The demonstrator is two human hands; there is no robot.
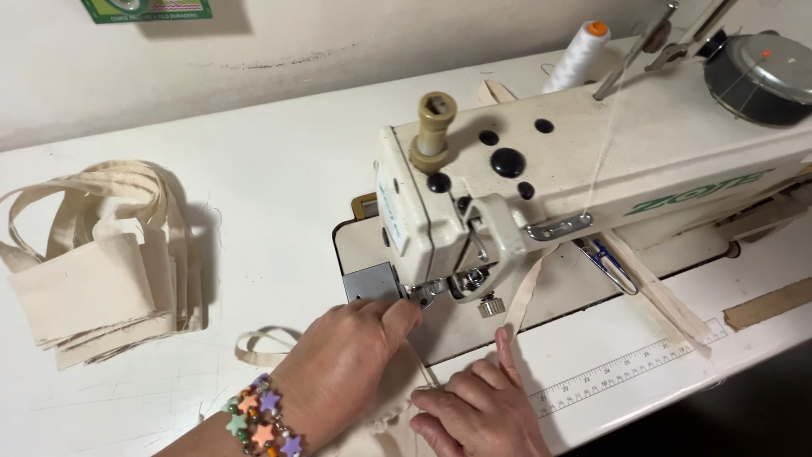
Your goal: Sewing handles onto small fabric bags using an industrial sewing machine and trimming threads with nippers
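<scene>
Cream cloth, frayed edge, under both hands by presser foot

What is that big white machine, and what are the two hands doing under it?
This is a sewing machine, seen from a camera worn on the person's head, looking down at a white table. The left hand, with a bracelet of coloured stars, presses cream cloth near the spot where the needle comes down. The right hand lies flat on the same cloth, one finger pointing toward the machine. Neither hand closes its grip around anything; both just press on the cloth.

On the left of the table lies a pile of folded cream cloth pieces with straps. A spool of white thread stands behind the machine, and its thread runs down over the machine. Small scissors rest under the machine's arm, and a ruler is marked along the table's front edge.
</scene>
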